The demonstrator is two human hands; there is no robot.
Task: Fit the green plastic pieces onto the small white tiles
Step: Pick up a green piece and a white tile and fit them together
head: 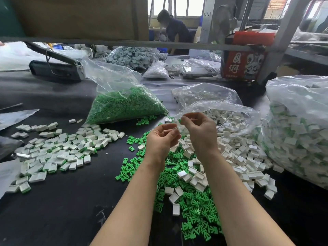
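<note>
Fitting step: right hand [198, 132] pinches a green piece [179, 121]; left hand [162, 137] curled, contents unclear — next, align and press.

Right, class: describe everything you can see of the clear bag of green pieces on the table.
The bag of green pieces is clear, crinkled thin plastic, lying on its side on the dark table behind the hands. Its lower half bulges with small bright green plastic parts, and a white label lies on top of them. The upper part stands loose and empty, the mouth toward the back. A few green pieces have spilled by its front right corner. Neither hand touches it.
</note>
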